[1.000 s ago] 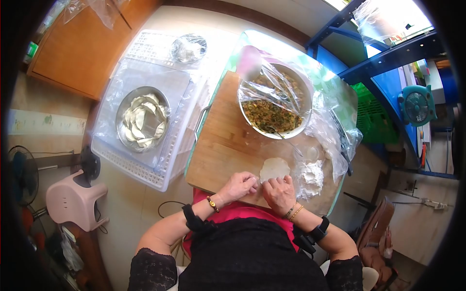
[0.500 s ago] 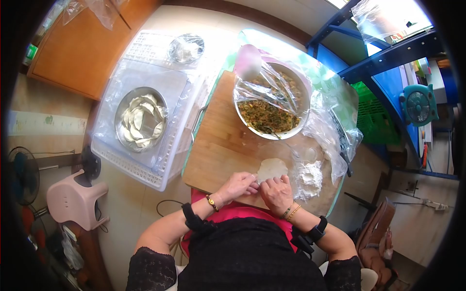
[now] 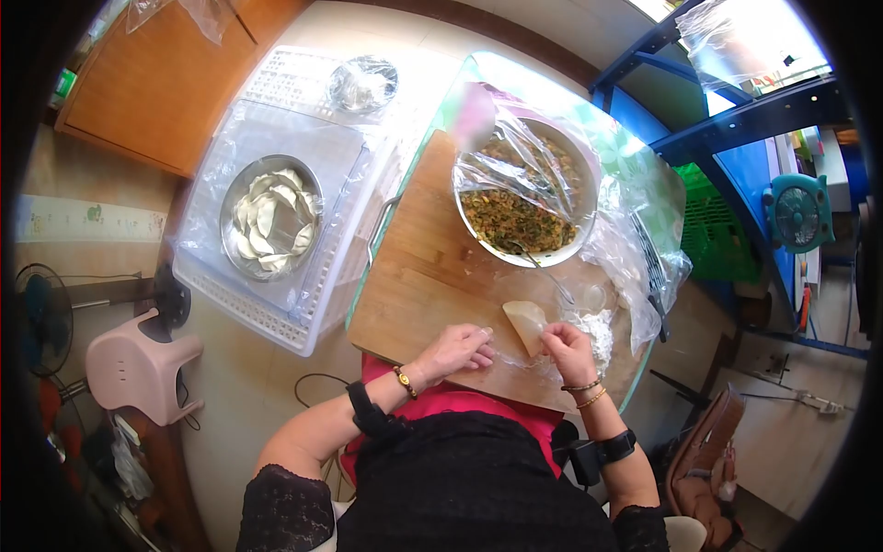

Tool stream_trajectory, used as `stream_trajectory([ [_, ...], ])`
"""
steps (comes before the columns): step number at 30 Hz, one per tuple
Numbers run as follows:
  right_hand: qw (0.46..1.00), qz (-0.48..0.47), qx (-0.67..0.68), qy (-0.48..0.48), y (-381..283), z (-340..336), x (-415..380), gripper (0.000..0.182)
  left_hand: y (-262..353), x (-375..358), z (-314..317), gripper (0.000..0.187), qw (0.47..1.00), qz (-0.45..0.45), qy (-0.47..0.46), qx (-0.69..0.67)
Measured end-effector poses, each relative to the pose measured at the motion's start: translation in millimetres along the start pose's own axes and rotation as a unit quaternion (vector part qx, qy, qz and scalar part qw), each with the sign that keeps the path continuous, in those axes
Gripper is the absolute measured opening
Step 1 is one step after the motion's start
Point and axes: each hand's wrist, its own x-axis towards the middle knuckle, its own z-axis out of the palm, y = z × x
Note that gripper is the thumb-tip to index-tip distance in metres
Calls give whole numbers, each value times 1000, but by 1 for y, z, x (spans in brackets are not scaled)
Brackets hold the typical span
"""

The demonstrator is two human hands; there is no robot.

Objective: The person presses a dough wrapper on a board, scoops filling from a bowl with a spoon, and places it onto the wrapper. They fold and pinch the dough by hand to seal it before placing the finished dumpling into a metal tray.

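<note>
Your right hand [image 3: 568, 350] now pinches the edge of the dough wrapper [image 3: 523, 323], just left of its fingertips; before flat, the wrapper is tilted up, so partly freed from the cutting board [image 3: 418, 267]. Your left hand [image 3: 457, 350] curls nearby; whether closed, I cannot tell.

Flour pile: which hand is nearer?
Right. The right hand is just beside the flour pile, on its left, holding a dough wrapper; the left hand is farther left, at the near side of the wooden board.
</note>
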Motion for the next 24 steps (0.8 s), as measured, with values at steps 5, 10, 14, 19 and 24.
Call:
stream_trajectory([
  [5,980,115,158,34,1,-3,2,21,3,5,4,48,1000,-4,-8,-7],
  [10,988,100,111,41,-5,10,3,27,6,12,9,57,999,-12,-18,-37],
  [14,953,160,253,57,2,3,11,34,9,13,9,63,999,-20,-21,-37],
  [19,893,197,397,74,2,-9,2,33,10,14,10,65,998,-20,-35,-46],
  [24,846,197,482,115,0,-7,-12,37,13,21,17,69,996,-34,-55,-67],
])
